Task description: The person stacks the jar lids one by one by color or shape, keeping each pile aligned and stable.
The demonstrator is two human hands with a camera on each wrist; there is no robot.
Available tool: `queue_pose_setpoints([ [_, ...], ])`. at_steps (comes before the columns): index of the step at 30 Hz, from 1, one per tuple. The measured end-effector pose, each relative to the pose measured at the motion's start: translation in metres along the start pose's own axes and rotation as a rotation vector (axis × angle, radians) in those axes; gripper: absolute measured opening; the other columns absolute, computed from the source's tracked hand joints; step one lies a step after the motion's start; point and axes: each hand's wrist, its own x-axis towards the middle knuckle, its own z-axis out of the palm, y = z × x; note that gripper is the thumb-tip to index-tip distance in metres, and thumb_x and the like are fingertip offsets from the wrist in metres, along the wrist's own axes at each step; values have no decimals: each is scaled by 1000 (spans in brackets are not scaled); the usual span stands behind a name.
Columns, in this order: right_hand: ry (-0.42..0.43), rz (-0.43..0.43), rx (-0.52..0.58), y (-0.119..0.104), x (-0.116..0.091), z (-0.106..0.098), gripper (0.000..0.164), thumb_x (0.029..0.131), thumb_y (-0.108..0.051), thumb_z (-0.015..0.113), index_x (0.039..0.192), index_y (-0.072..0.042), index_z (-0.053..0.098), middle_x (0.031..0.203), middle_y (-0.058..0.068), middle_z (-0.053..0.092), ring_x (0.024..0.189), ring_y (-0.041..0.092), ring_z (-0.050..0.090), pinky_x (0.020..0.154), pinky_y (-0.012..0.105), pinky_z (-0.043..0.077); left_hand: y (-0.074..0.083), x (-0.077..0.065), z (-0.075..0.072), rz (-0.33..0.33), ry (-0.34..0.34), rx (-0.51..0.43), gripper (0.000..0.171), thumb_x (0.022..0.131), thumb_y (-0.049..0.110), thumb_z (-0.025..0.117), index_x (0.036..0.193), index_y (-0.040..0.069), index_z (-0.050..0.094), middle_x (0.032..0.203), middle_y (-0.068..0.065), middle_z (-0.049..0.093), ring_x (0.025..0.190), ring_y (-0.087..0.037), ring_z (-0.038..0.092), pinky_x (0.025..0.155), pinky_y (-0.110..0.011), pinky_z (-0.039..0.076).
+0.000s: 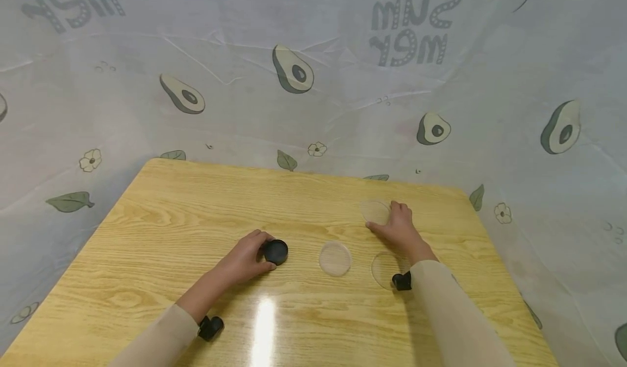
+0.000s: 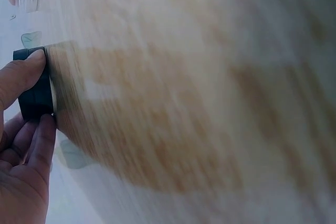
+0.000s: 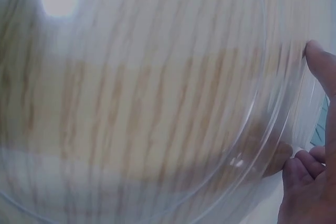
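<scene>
In the head view my left hand (image 1: 245, 259) grips a small, round, black lid-like piece (image 1: 276, 252) by its edge, left of the table's middle. Up close in the left wrist view, thumb and fingers pinch opposite sides of this short black cylinder (image 2: 35, 90), which sits on the wood. Farther back and to the right, my right hand (image 1: 400, 228) holds the rim of a clear round dish (image 1: 375, 212) between thumb and fingers. Two more clear dishes lie nearer: one (image 1: 335, 258) between the hands, another (image 1: 383, 269) below the right hand, partly covered by the wrist camera.
The wooden table (image 1: 196, 203) has rounded far corners. Behind it and along its sides hangs a pale printed cloth (image 1: 343, 105). Black wrist cameras (image 1: 210, 328) stick out beside both sleeves. Light glares off the table's front.
</scene>
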Motion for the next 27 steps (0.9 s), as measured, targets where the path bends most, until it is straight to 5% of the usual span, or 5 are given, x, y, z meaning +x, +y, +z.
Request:
queue_pose_setpoints([
  [27, -9, -1, 6, -8, -4, -5, 90, 99, -39, 68, 155, 18, 26, 154, 41, 27, 142, 54, 26, 115, 70, 36, 1, 0, 2, -34, -11, -18, 46, 86, 13, 88, 124, 4, 65, 118, -9, 64, 107, -23, 66, 93, -41, 58],
])
